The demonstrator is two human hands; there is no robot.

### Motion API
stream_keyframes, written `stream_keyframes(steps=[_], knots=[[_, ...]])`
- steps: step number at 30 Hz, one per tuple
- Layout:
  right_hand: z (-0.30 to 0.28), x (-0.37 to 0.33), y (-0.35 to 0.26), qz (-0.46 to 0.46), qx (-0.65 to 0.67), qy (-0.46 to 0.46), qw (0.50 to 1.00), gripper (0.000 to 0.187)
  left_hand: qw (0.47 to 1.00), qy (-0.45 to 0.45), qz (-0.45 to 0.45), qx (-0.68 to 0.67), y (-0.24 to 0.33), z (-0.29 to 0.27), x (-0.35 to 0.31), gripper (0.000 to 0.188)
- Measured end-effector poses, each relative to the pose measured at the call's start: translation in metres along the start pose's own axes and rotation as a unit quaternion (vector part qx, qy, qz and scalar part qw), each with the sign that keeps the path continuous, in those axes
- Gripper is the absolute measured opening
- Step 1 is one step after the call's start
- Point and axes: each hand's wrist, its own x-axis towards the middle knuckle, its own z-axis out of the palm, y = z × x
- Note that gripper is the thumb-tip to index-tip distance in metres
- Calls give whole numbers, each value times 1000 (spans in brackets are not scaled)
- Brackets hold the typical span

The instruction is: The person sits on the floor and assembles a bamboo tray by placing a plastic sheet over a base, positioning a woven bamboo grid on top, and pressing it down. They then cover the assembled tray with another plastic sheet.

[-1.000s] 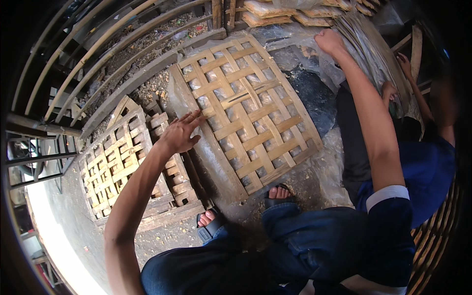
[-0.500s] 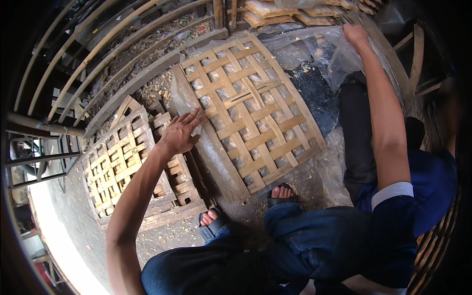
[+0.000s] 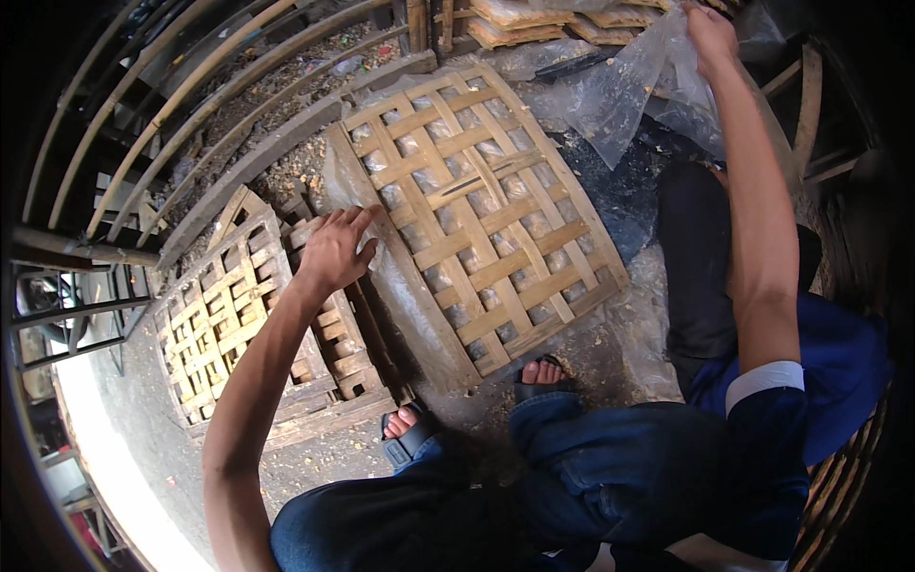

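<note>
At the upper right my right hand (image 3: pixel 710 38) is closed on the edge of a clear plastic sheet (image 3: pixel 629 100), which hangs down from it in folds. My left hand (image 3: pixel 334 250) is open and empty, its fingertips at the left edge of a woven bamboo panel (image 3: pixel 486 214). The panel has a flat wooden rim and lies over more plastic film (image 3: pixel 386 276) that shows through its gaps. Under the raised sheet, a dark surface (image 3: pixel 610 186) comes into view.
Older woven panels (image 3: pixel 238 305) lie stacked at the left. Flat, pale crusted slabs (image 3: pixel 519 21) are piled at the far end. A wooden beam (image 3: pixel 286 148) and curved slats (image 3: pixel 181 105) border the far left. Another person in dark trousers (image 3: pixel 696 267) sits close on the right.
My right hand has risen farther away, drawing the plastic sheet up off the dark surface. My left hand has shifted slightly to the left.
</note>
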Motion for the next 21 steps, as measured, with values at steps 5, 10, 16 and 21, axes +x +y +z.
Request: stream_keyframes(steps=[5, 10, 16, 21], knots=[[2, -27, -53, -83, 30, 53, 995, 17, 998, 40, -16, -39, 4, 0, 4, 47], [-3, -12, -70, -81, 150, 30, 985, 18, 997, 45, -37, -53, 9, -6, 4, 43], [-9, 11, -71, -122, 235, 116, 957, 16, 995, 43, -45, -82, 10, -7, 6, 40], [-20, 14, -94, -161, 267, 143, 939, 16, 995, 53, -34, -82, 5, -4, 4, 40]])
